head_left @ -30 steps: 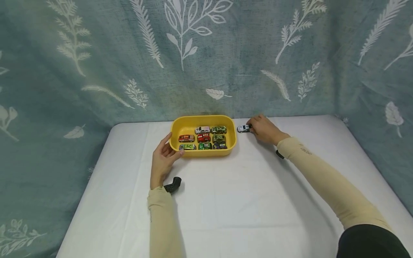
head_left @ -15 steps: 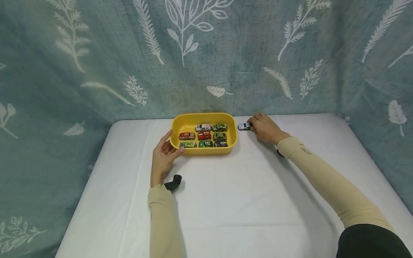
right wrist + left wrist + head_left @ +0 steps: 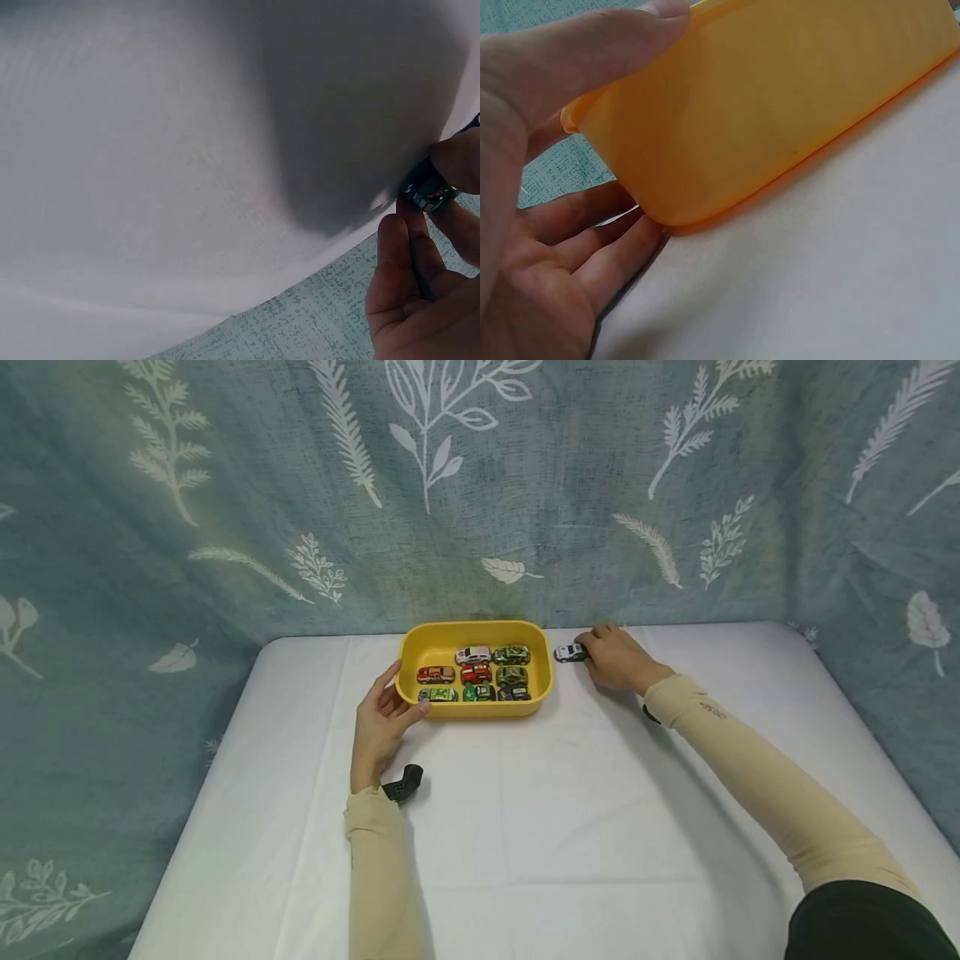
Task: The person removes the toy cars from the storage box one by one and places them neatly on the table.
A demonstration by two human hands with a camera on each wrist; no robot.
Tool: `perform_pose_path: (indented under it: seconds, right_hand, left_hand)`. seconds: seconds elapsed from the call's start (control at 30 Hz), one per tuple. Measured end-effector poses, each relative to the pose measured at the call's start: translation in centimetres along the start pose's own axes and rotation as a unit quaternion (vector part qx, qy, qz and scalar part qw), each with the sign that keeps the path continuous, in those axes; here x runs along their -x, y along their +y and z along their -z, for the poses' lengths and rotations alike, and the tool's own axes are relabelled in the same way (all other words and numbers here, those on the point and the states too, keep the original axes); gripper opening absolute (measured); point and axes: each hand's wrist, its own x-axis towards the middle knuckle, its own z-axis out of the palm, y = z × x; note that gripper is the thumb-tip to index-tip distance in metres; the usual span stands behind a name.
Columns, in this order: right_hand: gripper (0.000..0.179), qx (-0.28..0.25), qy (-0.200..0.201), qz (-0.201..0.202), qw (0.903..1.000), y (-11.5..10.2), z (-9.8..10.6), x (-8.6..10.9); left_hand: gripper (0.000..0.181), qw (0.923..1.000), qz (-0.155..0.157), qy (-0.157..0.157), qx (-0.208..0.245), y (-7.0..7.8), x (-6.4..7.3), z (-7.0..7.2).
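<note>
A yellow plastic tray (image 3: 480, 712) stands toward the back of the table and holds several small toy cars in rows. My left hand (image 3: 375, 731) grips its left front corner. In the left wrist view the thumb lies over the rim of the tray (image 3: 765, 112), while other fingers touch the side and lower corner. Just right of the tray, my right hand (image 3: 618, 660) pinches the rear of a white and black toy car (image 3: 568, 652). The right wrist view shows only the dark end of that toy car (image 3: 429, 187) between thumb and fingers.
Among the cars in the tray are a red one (image 3: 476, 674), an orange one (image 3: 436, 675) and a white one (image 3: 472, 656). A white cloth covers the table (image 3: 525, 827). Right behind it hangs a green leaf-patterned curtain (image 3: 562, 485).
The head view has tilted down slightly, so the scene sits a little higher in it. Both hands keep their places on the tray and the white toy car.
</note>
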Motion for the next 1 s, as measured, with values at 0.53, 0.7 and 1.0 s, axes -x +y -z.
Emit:
perform_pose_path:
  seconds: [0.53,0.7,1.0]
  right_hand:
    - [0.059,-0.056,0.027,-0.028,0.9976,-1.4,2.6,-0.5]
    - [0.045,-0.092,0.102,0.005,0.9905,-3.8,4.8,-1.9]
    - [0.036,-0.138,0.067,0.073,0.9855,-11.1,6.7,-4.9]
  left_hand:
    - [0.088,1.0,0.007,-0.004,0.002,0.2,-0.3,0.3]
    - [0.087,1.0,0.004,0.001,-0.009,0.5,-0.4,0.2]
    - [0.085,0.9997,0.017,0.004,-0.016,0.3,0.1,0.3]
